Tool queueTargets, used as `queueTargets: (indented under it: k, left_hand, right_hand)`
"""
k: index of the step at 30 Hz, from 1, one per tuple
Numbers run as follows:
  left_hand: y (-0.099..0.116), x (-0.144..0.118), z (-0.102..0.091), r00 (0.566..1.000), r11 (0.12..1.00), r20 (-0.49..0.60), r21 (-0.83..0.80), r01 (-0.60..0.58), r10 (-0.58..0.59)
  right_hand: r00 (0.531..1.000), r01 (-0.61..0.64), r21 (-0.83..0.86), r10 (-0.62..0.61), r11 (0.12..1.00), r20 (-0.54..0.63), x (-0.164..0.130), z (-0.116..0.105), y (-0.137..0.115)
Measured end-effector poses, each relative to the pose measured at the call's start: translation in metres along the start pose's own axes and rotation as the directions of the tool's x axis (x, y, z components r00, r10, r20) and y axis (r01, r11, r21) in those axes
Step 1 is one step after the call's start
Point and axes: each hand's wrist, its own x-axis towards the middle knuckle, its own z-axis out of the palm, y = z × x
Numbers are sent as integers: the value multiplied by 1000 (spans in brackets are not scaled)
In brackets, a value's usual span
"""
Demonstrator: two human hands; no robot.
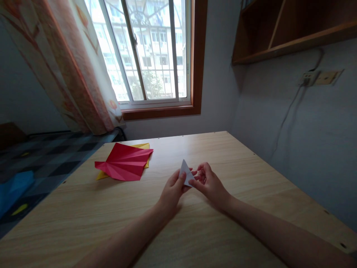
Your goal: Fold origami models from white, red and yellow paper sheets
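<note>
A small white piece of folded paper, triangular with its tip pointing up, is held above the middle of the table. My left hand grips its left side, thumb lying on the front face and fingers behind. At the lower right corner, my right hand pinches the paper with its thumb; its other fingers are curled and partly hidden behind. The back of the paper cannot be seen.
Left on the table, a red pleated paper lies over a yellow paper. Beyond the left edge is a dark checked bed cover with a blue paper. Behind are a curtain and window; a shelf hangs at right.
</note>
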Motion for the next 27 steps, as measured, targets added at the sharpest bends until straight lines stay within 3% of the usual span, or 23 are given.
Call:
queueTargets:
  k: [7, 11, 14, 18, 24, 27]
  left_hand:
    - [-4, 2, -4, 1000, 1000, -4, -18, 16, -16]
    - [-3, 1, -3, 999, 998, -9, 40, -43, 44]
    - [0, 0, 0, 993, 986, -29, 125, -113, 118]
    - [-1, 0, 1, 991, 983, -49, 143, -115, 124]
    - [-2, 3, -4, 995, 982, -26, 163, -96, 101]
    - [-3, 6, -7, 995, 983, -18, 154, -97, 101]
  right_hand:
    - [963, -13, -144, 51, 989, 264, 3, -6, -3]
    - [937, -70, -28, 75, 997, 340, 2, -4, -6]
    - [934, -97, 63, 69, 993, 349, 1, -2, -7]
    - [943, -49, 57, 27, 997, 333, 1, -3, -10]
    - [959, 89, -116, -54, 989, 279, 1, -8, -10]
    - [964, 183, -311, -108, 933, 242, 1, -12, -7]
